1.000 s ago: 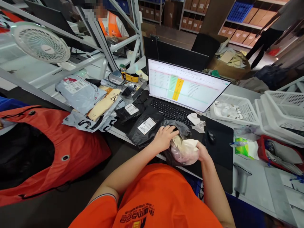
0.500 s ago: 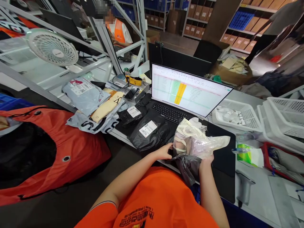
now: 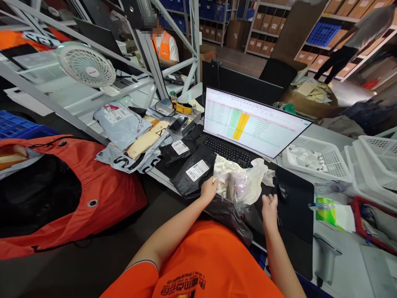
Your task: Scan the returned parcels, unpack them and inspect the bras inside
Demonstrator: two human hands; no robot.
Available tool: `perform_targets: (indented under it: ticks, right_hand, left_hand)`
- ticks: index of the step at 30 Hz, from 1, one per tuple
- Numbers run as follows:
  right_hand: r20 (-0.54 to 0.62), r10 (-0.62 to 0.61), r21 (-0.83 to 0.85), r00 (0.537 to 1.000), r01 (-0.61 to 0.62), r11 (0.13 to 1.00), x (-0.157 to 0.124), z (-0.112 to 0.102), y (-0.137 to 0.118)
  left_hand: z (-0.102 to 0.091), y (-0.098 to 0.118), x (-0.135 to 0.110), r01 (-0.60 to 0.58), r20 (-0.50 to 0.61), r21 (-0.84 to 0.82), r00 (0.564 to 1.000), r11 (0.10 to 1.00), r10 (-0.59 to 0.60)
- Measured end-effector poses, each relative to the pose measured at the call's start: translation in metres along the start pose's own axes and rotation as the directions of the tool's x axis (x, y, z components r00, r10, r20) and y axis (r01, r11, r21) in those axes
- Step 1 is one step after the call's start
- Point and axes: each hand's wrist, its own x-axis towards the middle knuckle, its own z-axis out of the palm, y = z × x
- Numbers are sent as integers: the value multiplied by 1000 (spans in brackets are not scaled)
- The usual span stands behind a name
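Note:
My left hand (image 3: 209,190) is closed on the left edge of a clear plastic bag (image 3: 240,184) with cream and pale pinkish contents. That bag lies partly over a dark grey plastic mailer (image 3: 238,213) at the desk's front edge. Just right of it, my right hand (image 3: 269,207) is raised apart from the bag, its fingers spread. Something thin and shiny shows beside that wrist, too small to make out. Left of the bag lies a black parcel with a white label (image 3: 197,170), and a smaller black parcel (image 3: 180,147) sits behind it.
A keyboard (image 3: 225,150) and monitor (image 3: 252,122) stand behind the bag. A mouse (image 3: 282,191) and handheld scanner (image 3: 327,258) are on the right. White baskets (image 3: 336,159) stand farther right. Grey parcels (image 3: 119,124) and a red sack (image 3: 114,198) are on the left.
My right hand has let go of the bag's right side and opened. The bag has shifted left and lies lower, its right end drawn in. My left hand has moved up along its edge.

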Motion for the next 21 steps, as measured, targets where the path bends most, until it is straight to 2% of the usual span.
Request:
perform_targets:
  ticks: [1, 2, 4, 5, 6, 8, 10, 12, 16, 21]
  right_hand:
    - [40, -83, -74, 996, 86, 994, -15, 2, 0]
    - [167, -208, -205, 964, 241, 949, -30, 6, 1]
    - [474, -355, -382, 806, 552, 741, -55, 14, 4]
    - [570, -379, -427, 729, 657, 622, -63, 17, 7]
    - [606, -399, -453, 688, 711, 538, -68, 20, 11]
    - [585, -469, -471, 662, 748, 467, -67, 19, 20]
    - [580, -518, -419, 629, 775, 474, -60, 12, 32]
    - [609, -510, -362, 607, 785, 503, -54, 2, 41]
    - [672, -397, -380, 626, 751, 540, -56, -4, 50]
    - [674, -348, -488, 652, 746, 453, -60, 10, 62]
  left_hand:
    - [-3, 0, 0, 14, -46, -23, 999, 1000, -15]
    - [-6, 1, 1, 24, -87, -52, 996, 998, -29]
    - [-11, 4, 5, 34, -154, -131, 987, 991, -54]
    - [-15, 7, 7, 33, -180, -178, 981, 983, -65]
    - [-18, 9, 10, 28, -202, -229, 976, 973, -76]
    - [-27, 15, 16, 8, -233, -336, 968, 942, -91]
    - [-38, 21, 20, -19, -256, -438, 961, 899, -105]
    - [-48, 24, 23, -39, -284, -527, 949, 849, -133]
    - [-61, 27, 25, -66, -337, -677, 913, 733, -229]
    - [-69, 29, 34, -43, -312, -822, 868, 568, -386]
